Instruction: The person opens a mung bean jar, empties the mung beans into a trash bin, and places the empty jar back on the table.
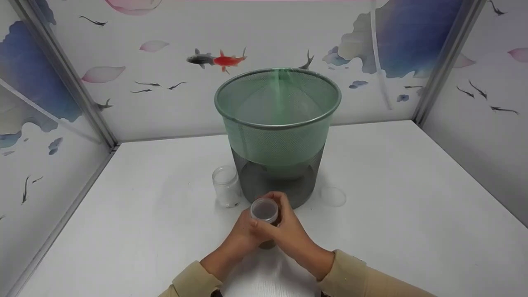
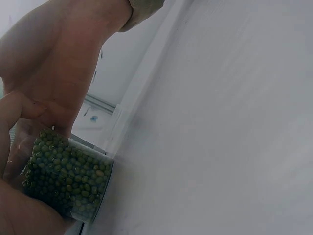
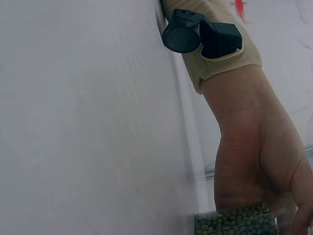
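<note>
A clear jar (image 1: 264,210) of green beans (image 2: 68,178) stands upright between both hands, low over the white table. My left hand (image 1: 244,232) grips the jar's side from the left. From the right, my right hand (image 1: 292,230) curls round the upper part, thumb in front and fingers behind, just under the round greyish top. In the left wrist view the beans fill the lower body of the jar, while the hands cover the rest. A second clear jar (image 1: 226,192), uncovered, is on the table ahead and left of the hands.
Directly beyond the hands stands a tall wire-mesh waste bin (image 1: 277,194), its upper part lined with green film (image 1: 276,142). A thin clear disc (image 1: 333,196) lies flat right of the bin. Printed panels (image 1: 173,107) wall the table at the back and sides.
</note>
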Tool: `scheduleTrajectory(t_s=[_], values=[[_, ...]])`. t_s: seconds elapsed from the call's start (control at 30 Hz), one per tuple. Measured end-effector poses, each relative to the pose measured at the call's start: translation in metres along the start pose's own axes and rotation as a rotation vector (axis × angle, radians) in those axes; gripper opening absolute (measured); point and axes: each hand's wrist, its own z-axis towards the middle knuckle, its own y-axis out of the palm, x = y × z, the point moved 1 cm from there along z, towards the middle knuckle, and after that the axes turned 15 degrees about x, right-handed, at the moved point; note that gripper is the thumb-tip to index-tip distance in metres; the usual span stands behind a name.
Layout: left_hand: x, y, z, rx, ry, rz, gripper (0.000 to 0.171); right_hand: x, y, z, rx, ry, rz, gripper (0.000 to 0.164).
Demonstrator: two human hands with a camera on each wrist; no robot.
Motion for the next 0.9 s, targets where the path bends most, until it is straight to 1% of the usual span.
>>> scheduleTrajectory(t_s=[0.03, 0.13, 0.17, 0.4, 0.63, 0.8, 0.9], values=[[-0.0002, 0.0, 0.0002, 0.003, 0.012, 0.013, 0.062, 0.0, 0.0, -0.0002, -0.005, 0.001, -0.002, 0.063], [0.0004, -0.0004, -0.0004, 0.005, 0.034, 0.007, 0.057, -0.0006, 0.0003, -0.0006, -0.011, 0.007, -0.02, 0.064], [0.0005, -0.0006, -0.0006, 0.007, 0.029, 0.004, 0.055, -0.0009, 0.0003, -0.0008, -0.013, 0.011, -0.025, 0.064], [0.0013, -0.0009, -0.0016, 0.006, 0.003, -0.014, 0.056, -0.0022, 0.0, -0.0016, -0.008, 0.02, -0.046, 0.062], [0.0021, -0.0004, -0.0017, 0.013, -0.019, 0.006, 0.057, -0.0016, 0.0002, -0.0003, -0.007, 0.031, -0.044, 0.066], [-0.0003, 0.0005, -0.0012, 0.006, -0.03, -0.029, 0.057, -0.001, -0.0004, -0.0005, 0.003, 0.009, -0.045, 0.071], [0.0, 0.0009, -0.0007, 0.001, -0.02, -0.036, 0.056, -0.0007, -0.0007, -0.0005, 0.011, -0.013, -0.042, 0.071]])
